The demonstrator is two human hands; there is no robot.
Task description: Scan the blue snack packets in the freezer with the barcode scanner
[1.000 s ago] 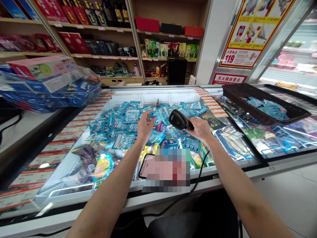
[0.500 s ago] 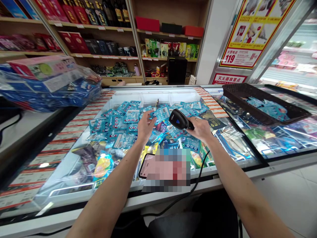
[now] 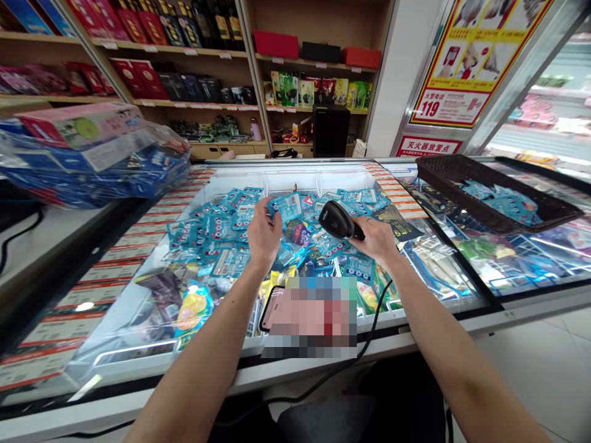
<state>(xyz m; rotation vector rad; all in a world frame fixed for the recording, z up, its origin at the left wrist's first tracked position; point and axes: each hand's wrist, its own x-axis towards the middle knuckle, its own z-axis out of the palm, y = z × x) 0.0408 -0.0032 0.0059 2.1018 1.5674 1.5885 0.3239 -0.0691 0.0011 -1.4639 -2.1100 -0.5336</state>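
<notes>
My left hand (image 3: 265,237) is closed on the edge of a small blue packet (image 3: 287,208), whose printed back faces up. In my right hand (image 3: 376,240) is a black handheld barcode scanner (image 3: 340,219), its head pointing left toward that packet. Many similar blue packets (image 3: 221,227) lie spread on the glass top of a chest freezer under and around both hands. A phone (image 3: 276,311) with a lit screen, partly covered by a blurred patch, lies nearer to me between my forearms. The scanner's black cable (image 3: 381,301) runs down over the freezer's front edge.
A dark brown basket (image 3: 438,178) with more blue packets stands at the right. Plastic-wrapped boxes (image 3: 92,163) are stacked at the left. Price labels (image 3: 152,246) line the glass. Shelves of goods (image 3: 194,104) stand behind, beside a fire-safety poster (image 3: 462,92).
My left hand has moved left, drawing the blue packet away from the scanner. My right hand with the scanner has shifted only slightly.
</notes>
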